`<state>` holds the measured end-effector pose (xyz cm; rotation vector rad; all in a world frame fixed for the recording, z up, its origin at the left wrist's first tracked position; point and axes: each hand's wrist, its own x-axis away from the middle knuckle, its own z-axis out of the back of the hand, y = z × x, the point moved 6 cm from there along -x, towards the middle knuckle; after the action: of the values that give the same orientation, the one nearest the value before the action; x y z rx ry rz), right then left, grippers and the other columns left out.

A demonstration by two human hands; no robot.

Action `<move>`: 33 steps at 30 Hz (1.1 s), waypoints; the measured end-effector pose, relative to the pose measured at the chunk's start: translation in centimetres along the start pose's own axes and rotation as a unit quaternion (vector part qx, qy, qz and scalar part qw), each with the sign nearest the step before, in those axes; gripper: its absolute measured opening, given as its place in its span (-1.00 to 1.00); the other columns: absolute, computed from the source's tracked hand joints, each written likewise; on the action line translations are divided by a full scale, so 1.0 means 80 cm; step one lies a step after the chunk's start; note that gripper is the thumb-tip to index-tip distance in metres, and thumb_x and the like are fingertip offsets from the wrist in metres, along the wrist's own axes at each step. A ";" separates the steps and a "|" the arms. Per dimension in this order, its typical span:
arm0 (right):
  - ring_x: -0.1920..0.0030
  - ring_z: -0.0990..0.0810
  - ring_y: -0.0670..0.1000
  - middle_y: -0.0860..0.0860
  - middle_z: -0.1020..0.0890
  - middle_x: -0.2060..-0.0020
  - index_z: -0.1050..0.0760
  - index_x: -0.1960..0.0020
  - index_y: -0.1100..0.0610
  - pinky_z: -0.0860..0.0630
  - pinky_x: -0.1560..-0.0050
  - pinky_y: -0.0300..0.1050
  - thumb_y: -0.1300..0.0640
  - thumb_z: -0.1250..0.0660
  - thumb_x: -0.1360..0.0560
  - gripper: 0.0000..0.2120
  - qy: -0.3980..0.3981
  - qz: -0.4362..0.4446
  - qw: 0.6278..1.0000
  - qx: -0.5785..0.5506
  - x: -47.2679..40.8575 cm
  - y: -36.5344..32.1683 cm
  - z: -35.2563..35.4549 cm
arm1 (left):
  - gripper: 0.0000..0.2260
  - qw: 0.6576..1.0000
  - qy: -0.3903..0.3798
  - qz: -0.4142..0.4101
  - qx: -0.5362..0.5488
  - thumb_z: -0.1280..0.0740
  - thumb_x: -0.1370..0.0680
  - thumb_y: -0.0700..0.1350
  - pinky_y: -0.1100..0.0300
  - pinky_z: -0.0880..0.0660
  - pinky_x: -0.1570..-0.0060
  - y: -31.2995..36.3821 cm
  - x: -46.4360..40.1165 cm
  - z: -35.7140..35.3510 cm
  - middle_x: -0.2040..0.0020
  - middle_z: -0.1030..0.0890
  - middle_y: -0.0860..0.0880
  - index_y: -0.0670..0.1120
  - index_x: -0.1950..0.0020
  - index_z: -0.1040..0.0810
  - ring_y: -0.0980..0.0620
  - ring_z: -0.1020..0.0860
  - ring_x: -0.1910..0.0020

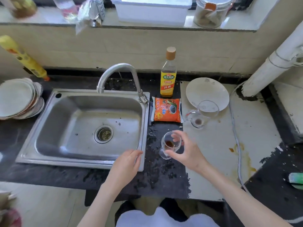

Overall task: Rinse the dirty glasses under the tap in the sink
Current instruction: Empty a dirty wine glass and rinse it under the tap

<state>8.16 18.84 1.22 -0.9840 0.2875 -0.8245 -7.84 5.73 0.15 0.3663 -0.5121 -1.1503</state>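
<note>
While our left hand (127, 163) rests open by the sink (144, 128) rim, our right hand's (186, 151) fingers (176, 138) grip the stained wine glass (169, 145) over the counter (164, 174).

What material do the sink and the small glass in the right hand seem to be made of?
The sink looks like brushed stainless steel: grey, with a dull metallic sheen. The small glass in the right hand looks like clear glass; brown dregs show through it.

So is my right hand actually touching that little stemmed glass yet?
Touching. The head view shows the right hand with thumb and fingers curled round the bowl of the stemmed glass, beside the sink.
</note>
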 end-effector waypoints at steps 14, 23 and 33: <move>0.00 -0.51 -0.14 -0.16 -0.58 0.01 -0.41 -0.16 -0.13 -0.42 -0.01 -0.25 -0.06 -0.50 -0.29 -0.51 -0.039 -0.036 0.994 -0.094 -0.105 -0.173 -0.240 | -0.33 0.946 -0.120 0.070 0.291 -0.31 -0.45 0.22 0.17 -0.37 -0.20 -0.203 0.013 0.112 -0.26 -0.42 0.19 0.16 -0.46 -0.05 0.21 -0.43 -0.19; -0.24 -0.45 -0.17 -0.15 -0.54 -0.16 -0.30 -0.34 -0.09 -0.40 -0.22 -0.15 -0.11 -0.33 -0.43 -0.49 -0.081 -0.083 0.989 -0.093 -0.167 -0.159 -0.266 | -0.56 0.906 -0.120 0.091 0.396 -0.38 -0.49 0.00 0.14 -0.49 -0.12 -0.248 -0.054 0.106 -0.07 -0.54 0.14 0.03 -0.29 -0.28 0.20 -0.56 0.12; -0.31 -0.34 0.16 0.20 -0.38 -0.30 -0.29 -0.40 0.26 -0.28 -0.29 0.05 0.11 -0.29 -0.53 -0.50 0.230 -0.072 0.936 0.256 -0.264 -0.045 -0.138 | -0.60 0.906 -0.078 0.121 0.399 -0.44 -0.43 -0.05 0.33 -0.47 0.07 -0.278 -0.127 0.052 -0.01 -0.59 0.16 0.15 -0.14 -0.33 0.24 -0.57 0.20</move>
<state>-13.99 26.33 -4.77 -0.3144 0.3783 -1.1911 -30.43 6.86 -10.09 0.8930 -1.1405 -0.6842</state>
